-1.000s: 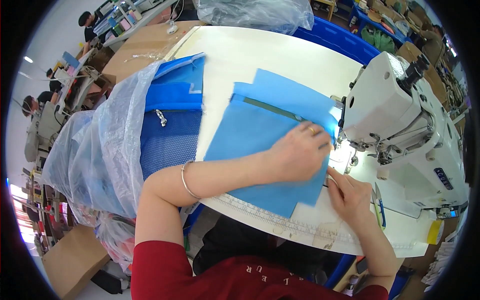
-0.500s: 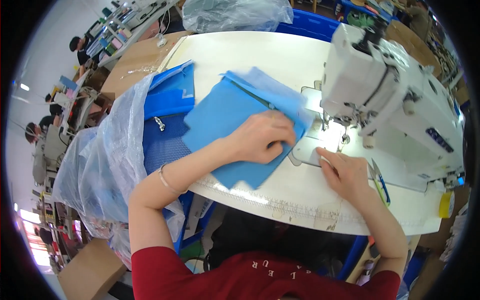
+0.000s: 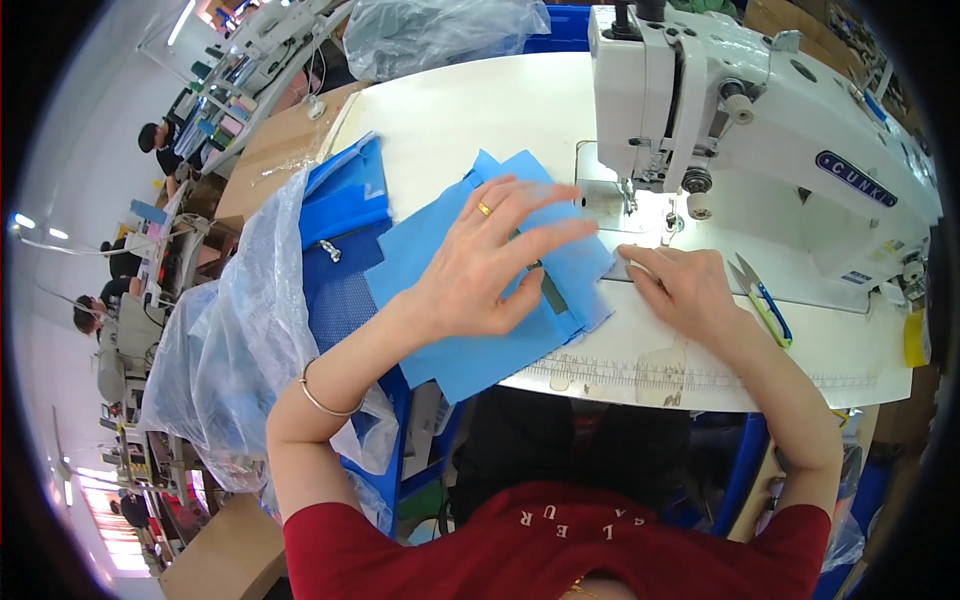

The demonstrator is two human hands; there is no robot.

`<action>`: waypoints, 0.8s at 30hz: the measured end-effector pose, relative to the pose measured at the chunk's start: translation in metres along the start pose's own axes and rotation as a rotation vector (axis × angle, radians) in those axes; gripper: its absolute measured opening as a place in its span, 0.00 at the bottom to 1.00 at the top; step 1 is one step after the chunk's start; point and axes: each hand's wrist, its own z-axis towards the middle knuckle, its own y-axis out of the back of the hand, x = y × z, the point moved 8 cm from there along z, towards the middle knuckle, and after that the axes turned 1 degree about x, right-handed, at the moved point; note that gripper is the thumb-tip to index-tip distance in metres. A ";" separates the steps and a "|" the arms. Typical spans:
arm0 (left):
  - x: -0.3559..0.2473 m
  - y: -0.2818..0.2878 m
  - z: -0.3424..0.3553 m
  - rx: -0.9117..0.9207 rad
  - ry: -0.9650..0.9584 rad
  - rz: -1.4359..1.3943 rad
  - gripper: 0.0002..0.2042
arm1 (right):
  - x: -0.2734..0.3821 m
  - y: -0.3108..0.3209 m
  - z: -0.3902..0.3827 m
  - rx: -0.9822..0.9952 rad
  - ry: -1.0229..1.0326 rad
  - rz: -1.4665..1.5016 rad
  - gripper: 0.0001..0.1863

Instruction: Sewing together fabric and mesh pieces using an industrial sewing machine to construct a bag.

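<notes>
My left hand (image 3: 490,255) hovers over light blue fabric panels (image 3: 440,345), its fingers spread and blurred by motion. Nothing shows in its grasp. A dark green strip (image 3: 553,292) runs across the panels, partly covered by that hand. By the fabric's right edge, my right hand (image 3: 692,288) rests on the white table with thumb and forefinger bent close together; whether anything is pinched between them is hidden. Just beyond stands a white sewing machine (image 3: 770,130), its needle area (image 3: 632,200) lit. Thread snips (image 3: 765,300) with a green and blue handle lie to the right of my right hand.
Darker blue mesh fabric (image 3: 345,290) with a metal zipper pull (image 3: 330,251) and clear plastic sheeting (image 3: 225,340) hang at the table's left. A printed ruler (image 3: 620,372) follows the near edge. More plastic (image 3: 440,35) lies behind. A yellow roll (image 3: 915,338) is at the right edge.
My left hand has lifted and its fingers have spread from a curled shape. The fabric has turned and shifted, exposing more of the dark strip. The whole view has also shifted.
</notes>
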 end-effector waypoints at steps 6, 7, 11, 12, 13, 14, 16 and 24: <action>0.037 -0.040 0.001 0.240 0.156 -0.008 0.36 | -0.001 -0.003 -0.001 0.040 -0.006 -0.032 0.11; 0.039 -0.044 0.002 0.239 0.157 -0.012 0.36 | -0.001 -0.003 0.000 0.040 -0.007 -0.023 0.11; 0.039 -0.066 0.004 0.304 0.102 -0.010 0.33 | -0.002 -0.004 0.001 0.050 -0.009 -0.019 0.11; 0.039 -0.068 0.005 0.304 0.094 -0.013 0.31 | -0.002 -0.003 0.000 0.051 -0.013 -0.021 0.11; 0.039 -0.070 0.005 0.304 0.092 -0.017 0.31 | -0.001 -0.001 0.000 0.046 -0.014 -0.022 0.11; 0.040 -0.070 0.004 0.279 0.093 -0.040 0.28 | -0.001 -0.001 0.001 0.043 -0.014 -0.023 0.11; 0.042 -0.072 0.001 0.255 0.095 -0.067 0.25 | -0.003 -0.003 0.002 0.047 -0.021 -0.013 0.11; 0.047 -0.056 -0.009 -0.013 0.084 -0.276 0.11 | 0.003 0.001 0.003 0.049 -0.011 0.005 0.11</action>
